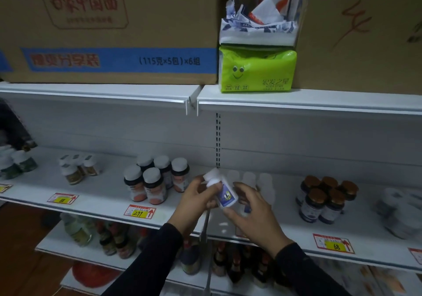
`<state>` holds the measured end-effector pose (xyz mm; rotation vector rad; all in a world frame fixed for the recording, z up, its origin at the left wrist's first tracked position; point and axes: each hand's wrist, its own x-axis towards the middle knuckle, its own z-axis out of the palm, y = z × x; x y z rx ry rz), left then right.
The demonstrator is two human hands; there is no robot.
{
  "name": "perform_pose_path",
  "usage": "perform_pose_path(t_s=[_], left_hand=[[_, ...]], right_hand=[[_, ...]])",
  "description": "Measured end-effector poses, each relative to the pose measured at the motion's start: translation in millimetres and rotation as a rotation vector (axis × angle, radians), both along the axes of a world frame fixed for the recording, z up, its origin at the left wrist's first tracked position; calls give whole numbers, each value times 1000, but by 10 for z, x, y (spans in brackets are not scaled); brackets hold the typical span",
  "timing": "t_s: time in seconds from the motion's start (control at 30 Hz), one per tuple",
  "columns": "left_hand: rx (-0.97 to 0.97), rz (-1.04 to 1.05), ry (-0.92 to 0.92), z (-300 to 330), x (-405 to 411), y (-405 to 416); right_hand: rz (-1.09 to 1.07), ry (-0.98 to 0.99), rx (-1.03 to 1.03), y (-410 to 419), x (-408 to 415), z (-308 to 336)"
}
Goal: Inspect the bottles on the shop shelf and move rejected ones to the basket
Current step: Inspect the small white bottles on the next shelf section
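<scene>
Five white-capped bottles [152, 181] left, five brown-capped bottles [324, 198] right, one white bottle [222, 189] held; perhaps three more white ones [249, 179] behind.

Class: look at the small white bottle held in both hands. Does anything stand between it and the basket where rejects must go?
That cannot be settled: no basket is in view. The small white plastic bottle with a blue label is held tilted in front of the white metal shelf, the left hand and right hand gripping it.
</scene>
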<state>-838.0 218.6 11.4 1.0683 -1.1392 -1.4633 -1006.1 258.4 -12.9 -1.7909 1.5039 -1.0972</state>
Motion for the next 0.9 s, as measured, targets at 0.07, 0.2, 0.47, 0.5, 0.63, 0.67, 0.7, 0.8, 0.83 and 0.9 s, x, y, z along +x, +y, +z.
perform_pose_path(t_s=[0.07, 0.2, 0.47, 0.5, 0.63, 0.67, 0.7, 0.8, 0.83, 0.9], left_hand=[[-6, -30, -4, 34, -3, 9], [15, -53, 55, 101, 23, -7], [81, -4, 92, 131, 86, -14], [84, 8, 98, 133, 86, -8], [87, 5, 102, 143, 87, 11], [92, -7, 111, 152, 89, 15], [99, -16, 123, 157, 93, 13], [114, -36, 147, 170, 105, 4], [114, -40, 144, 173, 100, 0], [115, -26, 135, 175, 82, -4]], right_hand=[[-1, -93, -1, 36, 66, 36], [-1, -231, -6, 92, 132, 44], [-29, -268, -6, 119, 244, -30], [-35, -247, -2, 119, 250, -29], [-19, -203, 11, 127, 254, -9], [-19, -199, 5, 130, 250, -11], [-24, -194, 0, 127, 243, -19], [-31, -185, -10, 107, 226, -48], [-36, -180, -16, 100, 220, -64], [-43, -169, -26, 97, 216, -90]])
